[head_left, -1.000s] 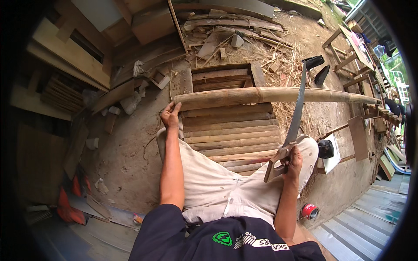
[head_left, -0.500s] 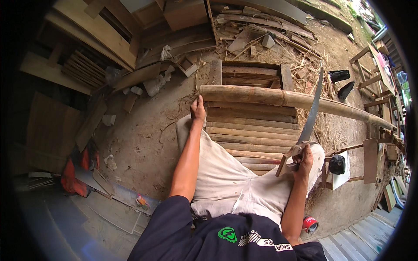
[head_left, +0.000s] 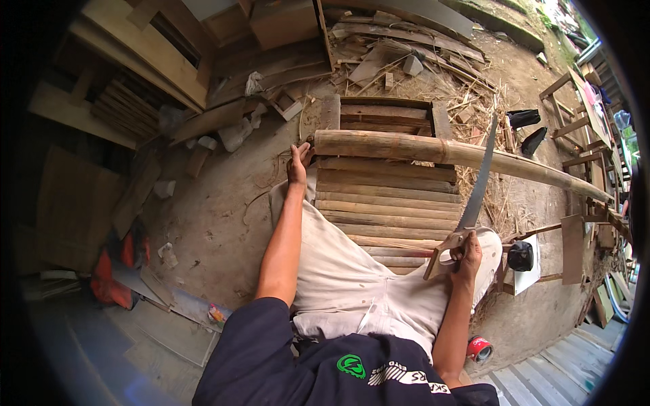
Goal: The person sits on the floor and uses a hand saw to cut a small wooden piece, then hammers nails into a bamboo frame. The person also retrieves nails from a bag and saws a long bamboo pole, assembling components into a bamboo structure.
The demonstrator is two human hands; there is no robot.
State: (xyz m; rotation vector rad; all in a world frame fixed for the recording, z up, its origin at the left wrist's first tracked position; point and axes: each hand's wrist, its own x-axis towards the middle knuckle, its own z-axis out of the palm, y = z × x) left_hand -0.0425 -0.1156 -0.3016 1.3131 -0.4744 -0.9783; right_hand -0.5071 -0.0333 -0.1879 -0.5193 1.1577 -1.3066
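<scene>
Bamboo pole (head_left: 433, 150) lies across slatted wooden bench (head_left: 389, 203). Left hand (head_left: 298, 164) grips pole's near end. Right hand (head_left: 466, 254) clenched on handsaw (head_left: 474, 193) handle, blade resting against pole.

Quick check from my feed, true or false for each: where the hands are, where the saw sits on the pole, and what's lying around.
1. The right hand grips the saw by its handle. True.
2. The left hand rests on the pole near its thick end. True.
3. The saw blade lies flat on the ground. False: it crosses the pole, tip pointing away.
4. The pole lies across a slatted wooden bench. True.
5. A blue can stands by the right elbow. False: the can is red.
</scene>
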